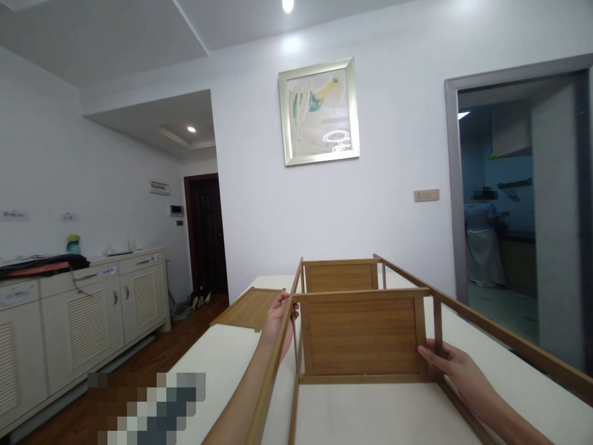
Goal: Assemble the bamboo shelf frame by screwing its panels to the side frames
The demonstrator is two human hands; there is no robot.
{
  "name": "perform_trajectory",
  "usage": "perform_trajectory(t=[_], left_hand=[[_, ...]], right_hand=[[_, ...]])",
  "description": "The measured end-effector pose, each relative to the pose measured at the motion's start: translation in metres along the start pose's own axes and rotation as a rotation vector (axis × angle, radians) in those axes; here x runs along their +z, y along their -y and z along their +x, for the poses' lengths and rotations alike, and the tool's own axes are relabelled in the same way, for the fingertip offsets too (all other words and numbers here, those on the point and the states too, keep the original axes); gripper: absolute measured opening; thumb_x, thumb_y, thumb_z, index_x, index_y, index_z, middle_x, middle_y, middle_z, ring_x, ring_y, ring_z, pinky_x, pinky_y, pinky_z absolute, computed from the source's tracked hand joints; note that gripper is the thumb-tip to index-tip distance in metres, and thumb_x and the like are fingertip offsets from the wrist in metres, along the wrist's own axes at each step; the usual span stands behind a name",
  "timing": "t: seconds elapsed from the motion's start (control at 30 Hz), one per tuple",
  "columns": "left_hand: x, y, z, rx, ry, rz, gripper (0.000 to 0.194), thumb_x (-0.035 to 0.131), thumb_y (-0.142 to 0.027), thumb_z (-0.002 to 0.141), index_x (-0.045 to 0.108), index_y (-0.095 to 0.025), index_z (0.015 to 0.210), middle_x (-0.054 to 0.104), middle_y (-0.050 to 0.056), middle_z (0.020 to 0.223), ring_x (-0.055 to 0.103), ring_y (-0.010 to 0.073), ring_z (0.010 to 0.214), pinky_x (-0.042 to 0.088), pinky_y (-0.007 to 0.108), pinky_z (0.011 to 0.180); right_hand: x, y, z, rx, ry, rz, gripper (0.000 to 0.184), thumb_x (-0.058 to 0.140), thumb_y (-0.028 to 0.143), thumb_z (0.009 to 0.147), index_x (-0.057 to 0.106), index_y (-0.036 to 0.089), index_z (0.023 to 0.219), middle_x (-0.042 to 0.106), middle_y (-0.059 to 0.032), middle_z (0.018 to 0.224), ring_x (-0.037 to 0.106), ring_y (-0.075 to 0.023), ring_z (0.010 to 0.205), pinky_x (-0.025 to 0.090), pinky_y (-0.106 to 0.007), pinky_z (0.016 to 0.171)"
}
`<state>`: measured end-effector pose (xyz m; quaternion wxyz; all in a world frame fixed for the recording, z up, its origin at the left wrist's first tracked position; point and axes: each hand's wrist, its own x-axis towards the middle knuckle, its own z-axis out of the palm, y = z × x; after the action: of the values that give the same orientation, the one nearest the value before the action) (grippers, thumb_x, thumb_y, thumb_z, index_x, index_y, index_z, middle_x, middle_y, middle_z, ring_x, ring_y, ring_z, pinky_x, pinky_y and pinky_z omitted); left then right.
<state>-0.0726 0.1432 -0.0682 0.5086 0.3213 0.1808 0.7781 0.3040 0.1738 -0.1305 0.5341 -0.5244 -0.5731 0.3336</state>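
A wooden shelf rack (pixel 361 334) lies on its side on the white table (pixel 231 377), its long rails running away from me. Two shelf panels stand crosswise between the rails, one near and one farther back. My left hand (pixel 272 324) is closed around the left upper rail, level with the near panel; the rail hides part of its fingers. On the right, my right hand (pixel 458 368) grips the near panel's right edge by a side bar, thumb on the panel face and other fingers hidden behind. Left of the rack, a loose wooden panel (pixel 252 308) lies flat on the table.
A white cabinet (pixel 95 321) runs along the left, with a dark bag (pixel 46 264) and a bottle (pixel 73 243) on top. Ahead is a wall with a framed picture (pixel 319 111). Through the right doorway a person (pixel 482 241) stands in another room.
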Motion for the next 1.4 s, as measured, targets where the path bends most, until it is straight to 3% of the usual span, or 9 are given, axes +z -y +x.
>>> perform_trajectory(t=[0.2,0.37,0.7,0.83,0.97,1.4], left_hand=[[0.003,-0.002,-0.002,-0.01,0.008,0.001,0.028,0.077,-0.034,0.072,0.064,-0.018,0.091,0.065,0.0,0.076,0.062,0.0112,0.064,0.046,0.023,0.06],[0.001,0.002,0.003,0.006,-0.009,0.012,0.03,0.082,-0.031,0.067,0.061,-0.018,0.085,0.064,-0.002,0.072,0.061,0.01,0.061,0.045,0.021,0.058],[-0.001,-0.001,0.001,-0.015,0.017,-0.01,0.025,0.077,-0.017,0.066,0.065,-0.019,0.088,0.066,0.0,0.074,0.063,0.0113,0.062,0.046,0.023,0.058],[0.003,-0.004,-0.004,-0.021,0.036,-0.02,0.028,0.076,-0.024,0.071,0.065,-0.019,0.096,0.065,0.0,0.076,0.063,0.0121,0.064,0.046,0.024,0.06],[0.001,-0.002,-0.002,-0.008,0.026,-0.006,0.026,0.078,-0.032,0.072,0.062,-0.019,0.087,0.063,-0.002,0.074,0.062,0.0111,0.063,0.046,0.024,0.062],[-0.007,0.004,0.006,0.002,-0.004,0.025,0.026,0.08,-0.03,0.07,0.063,-0.018,0.085,0.065,-0.002,0.07,0.062,0.0105,0.061,0.047,0.022,0.058]], right_hand=[[-0.001,0.002,-0.001,0.031,0.038,0.008,0.041,0.074,0.053,0.058,0.071,0.018,0.08,0.076,-0.0085,0.088,0.068,-0.0339,0.093,0.053,-0.039,0.082],[-0.002,0.002,0.002,0.05,0.005,0.113,0.049,0.08,0.05,0.05,0.071,0.017,0.084,0.075,-0.0094,0.092,0.066,-0.0337,0.097,0.053,-0.037,0.08],[-0.004,-0.003,0.005,0.067,0.066,0.141,0.047,0.08,0.053,0.052,0.07,0.018,0.081,0.075,-0.0097,0.093,0.067,-0.0325,0.093,0.054,-0.036,0.074],[-0.003,0.002,0.002,0.073,0.082,0.148,0.047,0.079,0.053,0.053,0.07,0.018,0.082,0.075,-0.0099,0.096,0.067,-0.0324,0.096,0.054,-0.035,0.076],[-0.003,0.004,0.0,0.076,0.067,0.157,0.047,0.079,0.053,0.054,0.07,0.018,0.084,0.075,-0.0093,0.096,0.066,-0.0309,0.095,0.053,-0.033,0.077],[0.001,-0.003,-0.002,-0.035,0.033,0.078,0.042,0.074,0.056,0.062,0.068,0.018,0.08,0.073,-0.0065,0.083,0.065,-0.0272,0.085,0.049,-0.033,0.073]])
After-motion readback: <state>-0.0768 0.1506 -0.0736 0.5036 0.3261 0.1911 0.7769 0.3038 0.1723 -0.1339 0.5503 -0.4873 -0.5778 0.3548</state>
